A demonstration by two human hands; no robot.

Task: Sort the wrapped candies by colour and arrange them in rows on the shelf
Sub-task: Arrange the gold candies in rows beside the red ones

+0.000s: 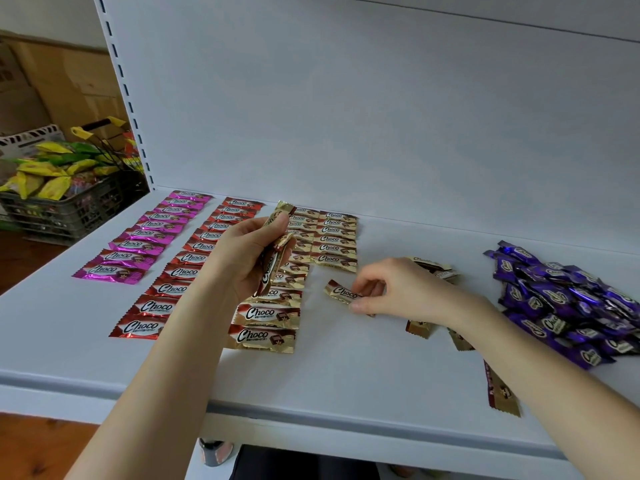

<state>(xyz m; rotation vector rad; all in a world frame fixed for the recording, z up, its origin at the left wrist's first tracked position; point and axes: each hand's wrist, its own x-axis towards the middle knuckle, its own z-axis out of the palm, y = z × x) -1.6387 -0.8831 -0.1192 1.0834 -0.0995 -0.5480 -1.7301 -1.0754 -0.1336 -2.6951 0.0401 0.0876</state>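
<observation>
A person's two bare hands work over a white shelf (346, 375). The left hand (249, 258) is curled around a small bunch of gold-wrapped candies (277, 251), held upright. The right hand (391, 289) pinches the end of a single gold candy (341, 292) lying flat on the shelf, between thumb and forefinger.

The candies are judged to be light and flat, with thin, slippery foil wrappers that would slide easily on the smooth shelf. Each is probably best taken by a crimped end or lightly across its middle.

Left of the left hand, a pink row (138, 237) and a red row (180, 271) are laid. Under and beyond that hand, two gold rows (270, 317) are seen, the right one shorter. Loose gold candies (433, 266) lie behind the right hand, and a purple heap (571, 306) lies further right. A stray gold candy (502, 393) near the shelf's front edge, beside the right forearm, could be knocked off. The finished rows could be disturbed by the left forearm.
</observation>
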